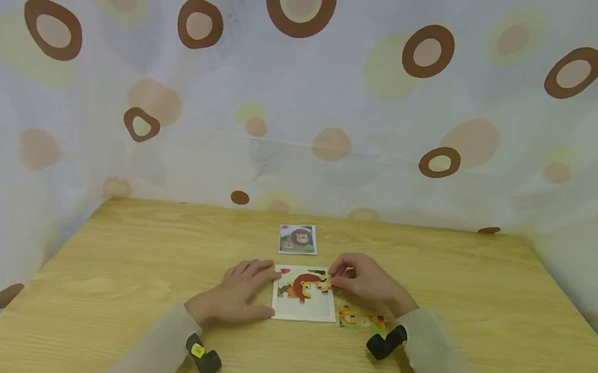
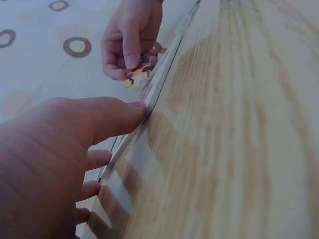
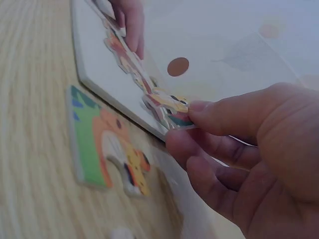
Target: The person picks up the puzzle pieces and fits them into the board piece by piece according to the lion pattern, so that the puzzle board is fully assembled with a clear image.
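Observation:
A white puzzle tray (image 1: 282, 315) lies on the table with a partly assembled lion picture (image 1: 308, 285) in it. My left hand (image 1: 239, 292) rests at the tray's left side, fingers spread, with the thumb and fingertips touching its edge. Over the tray's right part, my right hand (image 1: 368, 281) pinches a jigsaw piece (image 3: 169, 107) between thumb and fingers. The piece shows yellow, red and dark green. In the right wrist view it hangs tilted at the tray's edge; whether it touches the pieces below I cannot tell.
Loose puzzle pieces (image 1: 348, 319) lie on the table right of the tray, close under the right wrist. Behind the tray is a small lion picture card (image 1: 297, 240). A spotted cloth (image 1: 328, 178) hangs along the table's back edge.

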### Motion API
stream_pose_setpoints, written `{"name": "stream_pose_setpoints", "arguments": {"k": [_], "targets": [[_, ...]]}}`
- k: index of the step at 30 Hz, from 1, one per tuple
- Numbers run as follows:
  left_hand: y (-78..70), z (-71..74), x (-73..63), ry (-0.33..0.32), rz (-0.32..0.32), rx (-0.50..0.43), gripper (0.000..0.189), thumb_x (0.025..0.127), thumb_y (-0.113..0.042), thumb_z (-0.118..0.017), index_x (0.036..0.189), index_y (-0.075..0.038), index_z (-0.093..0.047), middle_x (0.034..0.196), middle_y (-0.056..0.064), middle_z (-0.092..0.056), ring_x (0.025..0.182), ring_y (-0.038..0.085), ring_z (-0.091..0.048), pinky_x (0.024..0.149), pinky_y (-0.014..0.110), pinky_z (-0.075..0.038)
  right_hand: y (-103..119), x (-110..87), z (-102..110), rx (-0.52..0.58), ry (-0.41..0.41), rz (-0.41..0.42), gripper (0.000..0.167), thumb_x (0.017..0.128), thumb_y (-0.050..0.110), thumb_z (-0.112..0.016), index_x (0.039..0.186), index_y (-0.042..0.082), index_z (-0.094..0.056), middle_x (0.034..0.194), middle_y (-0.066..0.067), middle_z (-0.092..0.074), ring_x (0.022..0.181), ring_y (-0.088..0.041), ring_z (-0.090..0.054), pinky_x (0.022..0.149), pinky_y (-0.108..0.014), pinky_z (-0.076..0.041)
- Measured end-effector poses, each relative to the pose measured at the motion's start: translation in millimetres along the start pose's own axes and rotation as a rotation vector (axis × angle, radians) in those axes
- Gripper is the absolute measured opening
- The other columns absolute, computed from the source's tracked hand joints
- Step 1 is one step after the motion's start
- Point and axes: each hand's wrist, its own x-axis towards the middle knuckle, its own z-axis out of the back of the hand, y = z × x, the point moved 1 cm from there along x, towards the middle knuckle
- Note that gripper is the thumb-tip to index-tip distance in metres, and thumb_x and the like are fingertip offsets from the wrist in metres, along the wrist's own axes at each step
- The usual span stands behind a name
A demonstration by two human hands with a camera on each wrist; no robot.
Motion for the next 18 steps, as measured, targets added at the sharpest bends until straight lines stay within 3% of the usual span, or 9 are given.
{"name": "stream_pose_setpoints", "arguments": {"k": [7,13,18], "targets": [[-1.2,1.4,-1.9,-0.006,-0.014,0.009,0.068,0.09,-0.045,-0.057,0.147,-0.013,-0.038,0.155,0.017,-0.026,0.141,0.041,-0.021,0.11,0.063,-0.017,7.6,3.9,-11.5,-0.1,-0.009,0.006,0.004,0.092,0.009,-0.063,0.095,0.006,-0.063,0.084,-0.003,-0.063,0.07,-0.012,-0.058,0.064,-0.023,-0.05],[-1.5,1.3,-3.2,0.014,0.012,-0.008,0.069,0.089,-0.044,-0.058,0.147,-0.014,-0.038,0.157,0.015,-0.024,0.142,0.04,-0.018,0.111,0.061,-0.015,11.3,5.1,-20.3,-0.149,0.0,0.007,0.005,0.095,0.011,-0.06,0.094,0.008,-0.063,0.082,0.001,-0.062,0.07,-0.01,-0.054,0.064,-0.023,-0.048],[-0.6,1.1,-3.4,0.012,0.007,-0.001,0.068,0.089,-0.044,-0.058,0.148,-0.016,-0.037,0.157,0.015,-0.024,0.142,0.04,-0.019,0.111,0.061,-0.016,16.7,7.3,-25.1,-0.22,-0.012,0.014,0.004,0.094,0.01,-0.059,0.093,0.008,-0.063,0.074,0.003,-0.056,0.064,-0.009,-0.047,0.058,-0.021,-0.041]]}}
